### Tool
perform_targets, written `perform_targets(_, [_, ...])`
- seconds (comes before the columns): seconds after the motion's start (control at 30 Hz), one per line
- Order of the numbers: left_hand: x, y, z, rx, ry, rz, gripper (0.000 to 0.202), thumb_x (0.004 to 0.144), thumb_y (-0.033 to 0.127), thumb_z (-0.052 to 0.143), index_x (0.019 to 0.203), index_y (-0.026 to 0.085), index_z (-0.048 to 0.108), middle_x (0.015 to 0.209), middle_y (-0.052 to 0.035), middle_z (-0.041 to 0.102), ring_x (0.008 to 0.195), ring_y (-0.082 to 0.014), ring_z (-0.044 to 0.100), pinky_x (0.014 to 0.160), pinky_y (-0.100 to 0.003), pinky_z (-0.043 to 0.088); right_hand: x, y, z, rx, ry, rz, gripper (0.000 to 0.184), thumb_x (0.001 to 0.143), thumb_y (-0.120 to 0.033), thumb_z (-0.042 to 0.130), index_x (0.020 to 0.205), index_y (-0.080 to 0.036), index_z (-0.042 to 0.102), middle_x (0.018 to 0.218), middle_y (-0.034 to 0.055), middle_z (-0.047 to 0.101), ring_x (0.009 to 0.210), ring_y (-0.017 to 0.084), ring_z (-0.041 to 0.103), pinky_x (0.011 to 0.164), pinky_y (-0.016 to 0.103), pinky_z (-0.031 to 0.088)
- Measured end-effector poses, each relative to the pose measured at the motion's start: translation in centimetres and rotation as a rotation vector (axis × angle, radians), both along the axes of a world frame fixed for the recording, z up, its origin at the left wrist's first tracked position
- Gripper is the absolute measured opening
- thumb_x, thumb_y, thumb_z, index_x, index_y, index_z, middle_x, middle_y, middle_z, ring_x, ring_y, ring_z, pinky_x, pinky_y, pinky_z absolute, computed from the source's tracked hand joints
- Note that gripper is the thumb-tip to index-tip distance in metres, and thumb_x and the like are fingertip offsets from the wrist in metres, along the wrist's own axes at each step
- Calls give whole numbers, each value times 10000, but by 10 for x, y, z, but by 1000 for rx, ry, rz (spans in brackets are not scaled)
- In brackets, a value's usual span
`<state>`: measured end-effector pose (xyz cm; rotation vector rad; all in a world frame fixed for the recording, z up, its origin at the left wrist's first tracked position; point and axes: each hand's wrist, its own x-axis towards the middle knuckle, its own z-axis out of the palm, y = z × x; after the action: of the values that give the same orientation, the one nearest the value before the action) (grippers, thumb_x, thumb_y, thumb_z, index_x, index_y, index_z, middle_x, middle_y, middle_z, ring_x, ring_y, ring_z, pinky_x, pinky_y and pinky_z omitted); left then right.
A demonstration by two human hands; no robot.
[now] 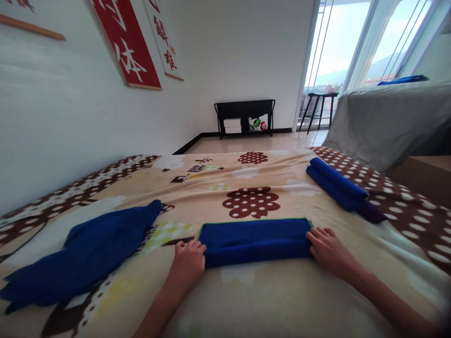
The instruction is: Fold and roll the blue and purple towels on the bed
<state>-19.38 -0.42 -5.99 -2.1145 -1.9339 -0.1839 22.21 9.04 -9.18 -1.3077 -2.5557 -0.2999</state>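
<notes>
Our left hand and right hand, fingers gripping both ends of a folded blue cloth, near on our patterned blanket, crumpled cloth at left, rolled cloth far right

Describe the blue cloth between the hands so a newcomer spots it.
On the patterned blanket, go to the near middle. Between the left hand and right hand lies a folded blue cloth. Unlike the crumpled blue cloth to its left and the long blue bundle to its right, it shows thin green edging and has a hand at each end.
</notes>
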Motion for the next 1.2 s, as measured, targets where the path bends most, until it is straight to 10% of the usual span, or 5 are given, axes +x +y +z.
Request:
perform_targets(0.2, [89,16,-18,25,-84,-270,468,976,248,398,1439,228,454,1433,-63,553,1299,-223,515,1057,-401,399,-80,-21,-4,-89,139,223,472,973,-251,416,1442,-219,466,1439,78,527,1294,234,515,1069,431,407])
perform_targets(0.43, [12,17,-26,-82,-129,22,509,999,498,336,1450,292,450,1514,-43,452,1402,-279,419,1139,-565,307,-25,10,-12,-265,91,-55,647,989,-584,317,1489,-183,411,1543,88,344,1443,268,336,1178,548,280])
perform_targets(0.63, [58,43,-9,-262,-190,-165,526,1002,488,318,1510,350,318,1582,17,329,1455,-209,334,1182,-486,283,-83,7,0,-374,124,158,570,998,-608,255,1475,-340,416,1553,-2,334,1451,218,321,1186,506,289])
perform_targets(0.87, [2,55,-19,-219,-186,24,571,997,524,315,1517,287,323,1583,-59,339,1467,-274,303,1166,-572,254,-8,45,-21,-355,156,-59,629,989,-614,279,1526,-290,329,1577,11,292,1476,205,257,1228,462,211])
perform_targets(1.2, [-14,-32,-21,157,-14,-276,491,840,137,487,1316,229,568,1268,-84,649,1147,-252,595,1011,-429,390,34,-17,-30,44,98,115,415,944,-260,470,1343,-319,566,1382,30,583,1270,223,543,1058,451,349])
